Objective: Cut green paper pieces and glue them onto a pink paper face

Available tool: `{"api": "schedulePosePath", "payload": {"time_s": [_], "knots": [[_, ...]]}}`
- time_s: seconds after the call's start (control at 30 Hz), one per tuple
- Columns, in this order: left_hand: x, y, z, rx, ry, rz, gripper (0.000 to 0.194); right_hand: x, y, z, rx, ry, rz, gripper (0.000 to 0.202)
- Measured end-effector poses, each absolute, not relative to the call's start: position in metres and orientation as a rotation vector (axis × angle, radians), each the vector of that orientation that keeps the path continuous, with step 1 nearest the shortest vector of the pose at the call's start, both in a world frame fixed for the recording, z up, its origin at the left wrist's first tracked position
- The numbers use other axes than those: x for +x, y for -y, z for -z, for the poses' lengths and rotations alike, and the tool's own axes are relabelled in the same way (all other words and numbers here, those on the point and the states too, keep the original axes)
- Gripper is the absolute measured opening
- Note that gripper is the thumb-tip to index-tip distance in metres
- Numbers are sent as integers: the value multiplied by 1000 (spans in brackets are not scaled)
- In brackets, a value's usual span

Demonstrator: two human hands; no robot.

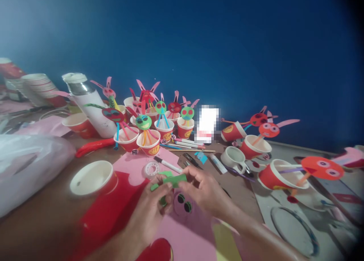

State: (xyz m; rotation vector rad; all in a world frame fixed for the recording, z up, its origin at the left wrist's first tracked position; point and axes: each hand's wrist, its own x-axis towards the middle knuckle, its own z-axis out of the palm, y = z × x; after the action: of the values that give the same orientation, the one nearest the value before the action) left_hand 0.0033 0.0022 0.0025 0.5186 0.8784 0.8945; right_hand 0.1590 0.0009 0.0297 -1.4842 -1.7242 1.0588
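Note:
Between my two hands, over the middle of the table, is a green paper piece, which looks folded or curled. My left hand pinches its left part, with more green bits showing among the fingers. My right hand grips its right end between thumb and fingers. Just below lies a pink paper face with dark round eyes, on pink paper. A roll of white tape and a capped marker rest beyond my hands. Red paper spreads under my left arm.
Several red paper cups with paper animal faces line the back. An empty paper cup lies left, near a white plastic bag and a tall flask. A mug and a lit, blurred screen stand farther off.

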Motion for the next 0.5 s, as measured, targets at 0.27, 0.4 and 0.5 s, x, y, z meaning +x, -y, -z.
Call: {"api": "schedulePosePath", "payload": {"time_s": [0.27,0.4,0.5], "knots": [[-9,-5,0,840,-791,-690,11,174,-7,-41,-1436,1790,-1226,6],[-6,-7,-5,984,-992,-614,13,171,-6,-46,-1448,1920,-1119,8],[-5,-7,-8,995,-1106,-636,17,182,-15,-38,-1473,1986,-1010,16]]}}
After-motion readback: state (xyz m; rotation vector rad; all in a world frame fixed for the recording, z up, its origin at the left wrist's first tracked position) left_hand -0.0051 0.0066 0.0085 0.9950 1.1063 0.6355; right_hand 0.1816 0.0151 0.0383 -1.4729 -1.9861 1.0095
